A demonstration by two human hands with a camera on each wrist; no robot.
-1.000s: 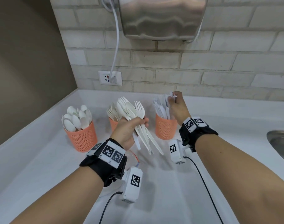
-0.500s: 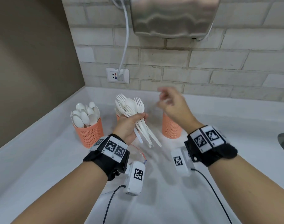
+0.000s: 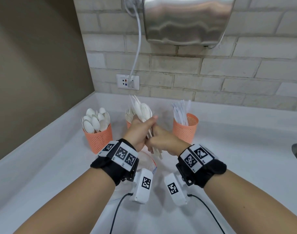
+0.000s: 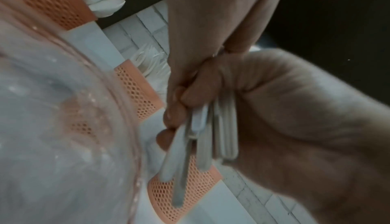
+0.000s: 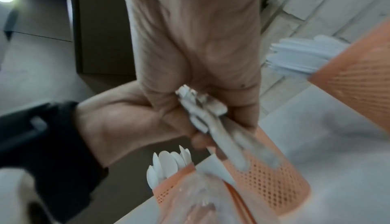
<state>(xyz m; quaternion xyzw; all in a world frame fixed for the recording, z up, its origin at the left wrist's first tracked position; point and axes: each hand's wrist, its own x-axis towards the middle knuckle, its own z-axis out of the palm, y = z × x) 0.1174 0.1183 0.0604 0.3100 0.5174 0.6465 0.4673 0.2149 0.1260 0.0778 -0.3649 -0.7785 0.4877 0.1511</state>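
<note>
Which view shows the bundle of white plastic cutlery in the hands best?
Head view: the bundle of white plastic cutlery shows both ends, heads above the left hand, handle ends at the right hand, both gripping it. Left wrist shows only the gripped handles; right wrist shows the handles too, but blurred.

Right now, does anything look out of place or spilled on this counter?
Nothing is spilled; the spoon cup, fork cup and knife cup stand upright. Only the cutlery bundle in the left hand looks untidy: its handles splay unevenly where the right hand pinches them.
</note>
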